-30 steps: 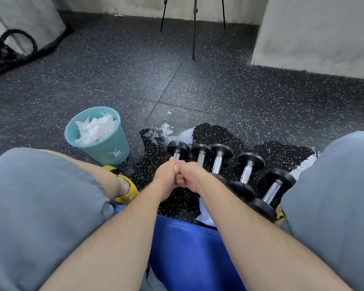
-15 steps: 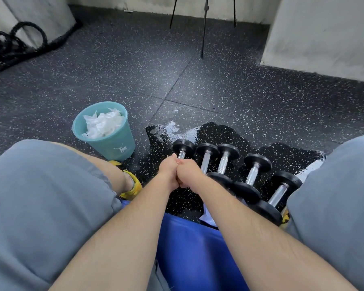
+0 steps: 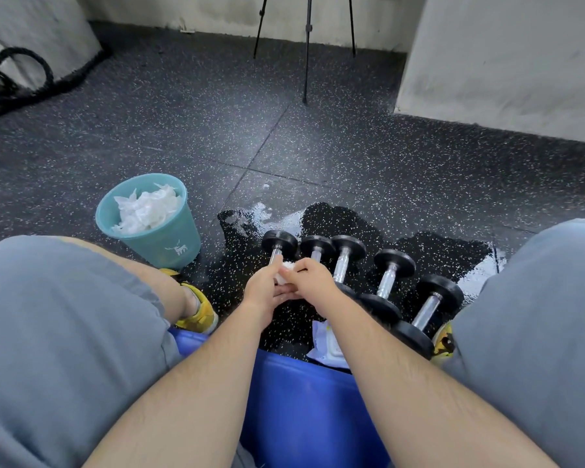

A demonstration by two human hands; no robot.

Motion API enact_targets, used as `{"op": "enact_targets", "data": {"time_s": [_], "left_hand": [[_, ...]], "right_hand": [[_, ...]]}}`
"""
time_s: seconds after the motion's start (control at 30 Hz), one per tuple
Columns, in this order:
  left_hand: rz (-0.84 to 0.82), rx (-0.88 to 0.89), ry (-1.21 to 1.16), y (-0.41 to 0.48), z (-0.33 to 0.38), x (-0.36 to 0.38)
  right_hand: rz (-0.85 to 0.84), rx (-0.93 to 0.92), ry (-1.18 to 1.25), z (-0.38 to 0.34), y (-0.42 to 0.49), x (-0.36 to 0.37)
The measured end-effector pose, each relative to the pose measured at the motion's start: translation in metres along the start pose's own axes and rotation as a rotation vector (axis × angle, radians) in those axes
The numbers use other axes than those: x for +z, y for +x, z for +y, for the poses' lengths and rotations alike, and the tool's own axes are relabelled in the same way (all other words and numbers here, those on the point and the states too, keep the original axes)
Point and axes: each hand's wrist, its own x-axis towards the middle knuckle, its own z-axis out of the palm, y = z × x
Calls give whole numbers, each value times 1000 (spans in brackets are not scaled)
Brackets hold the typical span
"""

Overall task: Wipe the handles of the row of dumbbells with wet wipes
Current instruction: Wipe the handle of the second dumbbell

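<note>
Black rubber floor (image 3: 318,146): speckled white, running back to pale walls at its far edge, with a dark wet patch (image 3: 335,217) near the middle.
Row of dumbbells (image 3: 394,263): five small dumbbells with black heads and shiny metal handles lie side by side on the wet patch, toward the near edge of the floor. The row slants nearer to the person at its right end.
Left hand (image 3: 262,288): its fingers curl round a crumpled white wet wipe (image 3: 286,275).
Right hand (image 3: 313,280): touching the left hand, its fingertips pinch the same wipe from the other side.
Wet wipe: held between both hands, just over the handle of the leftmost dumbbell (image 3: 279,243). Whether it touches the handle cannot be told.
Teal bin (image 3: 169,241): stands on the floor to the left of the row, heaped with crumpled white wipes (image 3: 146,209).
Pack of wipes (image 3: 325,342): lies flat on the floor, partly hidden under the right forearm.
Person: seated on a blue stool (image 3: 301,400), in grey shorts and a yellow shoe (image 3: 200,315), knees wide apart.
Far edge: black tripod legs (image 3: 306,45) stand by the wall, and a thick black rope (image 3: 14,79) lies coiled at the far left corner.
</note>
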Motion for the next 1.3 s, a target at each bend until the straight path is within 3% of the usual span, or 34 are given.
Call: {"op": "enact_targets", "data": {"time_s": [0.2, 0.43, 0.6, 0.7, 0.8, 0.9, 1.1, 1.3], "left_hand": [[-207, 55, 58, -2, -1, 1], [-94, 56, -37, 2, 11, 5], [-21, 102, 0, 6, 11, 10], [-58, 184, 135, 5, 11, 14], [-210, 178, 169, 0, 17, 17], [-327, 115, 106, -2, 17, 18], [-251, 125, 272, -5, 12, 21], [-211, 85, 218, -5, 10, 25]], "right_hand": [[-6, 3, 120, -2, -4, -26], [25, 47, 309, 1, 0, -40], [59, 66, 298, -6, -6, -50], [-34, 55, 226, -15, -11, -54], [-207, -9, 155, -17, -12, -57], [-92, -20, 183, -15, -10, -61], [108, 36, 138, -13, -5, -65], [-33, 69, 248, -13, -10, -66]]}}
